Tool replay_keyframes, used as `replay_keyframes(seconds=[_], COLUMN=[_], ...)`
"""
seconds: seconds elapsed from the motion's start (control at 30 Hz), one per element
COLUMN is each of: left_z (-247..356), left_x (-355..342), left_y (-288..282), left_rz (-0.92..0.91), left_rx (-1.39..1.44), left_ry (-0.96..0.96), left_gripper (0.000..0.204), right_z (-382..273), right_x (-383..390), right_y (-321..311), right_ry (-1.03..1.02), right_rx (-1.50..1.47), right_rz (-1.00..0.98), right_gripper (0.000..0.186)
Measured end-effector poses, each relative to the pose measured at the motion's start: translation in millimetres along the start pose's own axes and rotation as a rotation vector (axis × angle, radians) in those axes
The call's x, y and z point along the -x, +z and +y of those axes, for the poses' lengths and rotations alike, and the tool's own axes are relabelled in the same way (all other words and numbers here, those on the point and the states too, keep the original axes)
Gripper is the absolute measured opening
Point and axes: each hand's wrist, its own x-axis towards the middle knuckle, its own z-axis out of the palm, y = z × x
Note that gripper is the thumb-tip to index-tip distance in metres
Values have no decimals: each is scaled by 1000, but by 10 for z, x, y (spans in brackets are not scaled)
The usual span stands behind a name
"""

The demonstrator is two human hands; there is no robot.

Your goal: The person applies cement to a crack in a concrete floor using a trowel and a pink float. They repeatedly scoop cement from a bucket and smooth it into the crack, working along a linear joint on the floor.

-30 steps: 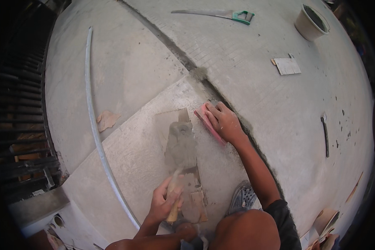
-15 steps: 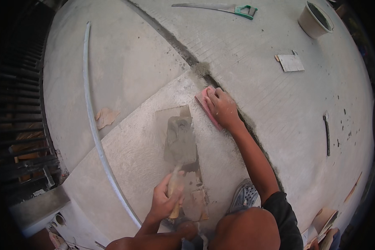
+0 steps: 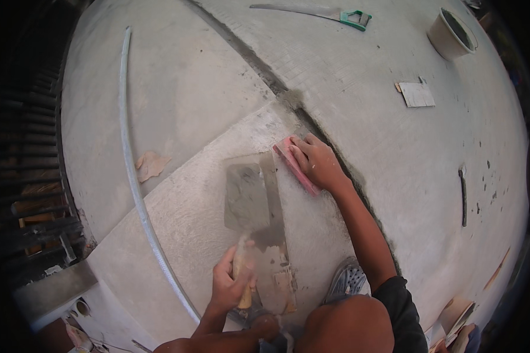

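Note:
My left hand (image 3: 234, 276) is closed around the pale wooden handle of a trowel (image 3: 247, 209). The trowel's broad grey blade, slightly blurred, points away from me over a long, flat mortar-smeared board (image 3: 275, 259). My right hand (image 3: 320, 165) grips a flat red float (image 3: 295, 166) from above, thumb and fingers around its upper part. That float rests on the rough pale concrete just left of a dark groove (image 3: 315, 126). A lump of grey mortar (image 3: 290, 99) sits at the groove beyond my right hand.
A long metal bar (image 3: 127, 126) lies on the left, beside a torn brown scrap (image 3: 152, 166). Far right are a bucket (image 3: 451, 35), a green-handled handsaw (image 3: 354, 20) and a white panel piece (image 3: 417, 94). A dark stick-like tool (image 3: 463, 197) lies right. Dark bars (image 3: 26, 159) edge the left.
My right hand has drawn the red float a little toward me. The trowel blade has shifted slightly left over the board, its handle still in my left hand.

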Motion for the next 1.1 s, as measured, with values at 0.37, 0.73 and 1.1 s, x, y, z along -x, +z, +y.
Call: replay_keyframes(seconds=[0.37,0.73,1.1], left_z=[-19,-129,269], left_x=[24,227,330], left_y=[3,-185,-253], left_rz=[-26,-89,-321], left_rx=[-41,-459,-587], left_ry=[13,10,-67], left_gripper=[46,53,42], right_z=[-130,-1115,-1518], right_x=[135,896,348], right_y=[-7,-849,-681], right_ry=[7,-200,-463], right_rx=[101,-471,-279], right_rz=[21,-233,-824], right_gripper=[36,37,35])
